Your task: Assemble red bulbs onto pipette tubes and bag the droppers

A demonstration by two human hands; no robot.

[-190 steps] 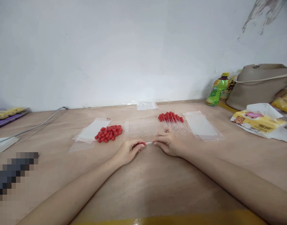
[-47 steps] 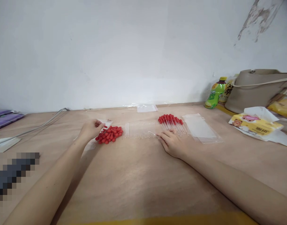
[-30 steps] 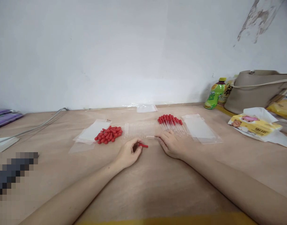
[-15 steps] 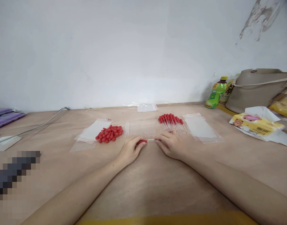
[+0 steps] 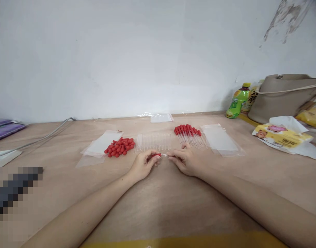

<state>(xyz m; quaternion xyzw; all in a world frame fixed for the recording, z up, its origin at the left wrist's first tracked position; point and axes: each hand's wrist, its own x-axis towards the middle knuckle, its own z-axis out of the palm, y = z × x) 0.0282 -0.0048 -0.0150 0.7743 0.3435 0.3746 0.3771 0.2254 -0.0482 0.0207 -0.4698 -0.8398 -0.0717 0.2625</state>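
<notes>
Between the fingers of my left hand (image 5: 145, 164) is a red rubber dropper bulb (image 5: 156, 155), its open end facing right. My right hand (image 5: 183, 159) pinches a clear glass dropper tube (image 5: 164, 155), whose end meets the bulb's mouth; whether it sits inside I cannot tell. Left of my left hand lies a heap of loose red bulbs (image 5: 119, 147). Behind both hands a row of clear tubes (image 5: 154, 142) is laid side by side. Several droppers with red bulbs fitted (image 5: 187, 132) lie fanned out just beyond my right hand.
Clear plastic bags lie left (image 5: 99, 144) and right (image 5: 220, 140), with a smaller bag (image 5: 161, 118) by the wall. At the right are a green drink bottle (image 5: 237, 103), a grey bag (image 5: 284, 96) and a tissue pack (image 5: 283, 136). A grey cable (image 5: 49, 133) runs at the left.
My right hand has moved slightly left, bringing the tube's end from just apart to the bulb's mouth. My left hand stays nearly in place.
</notes>
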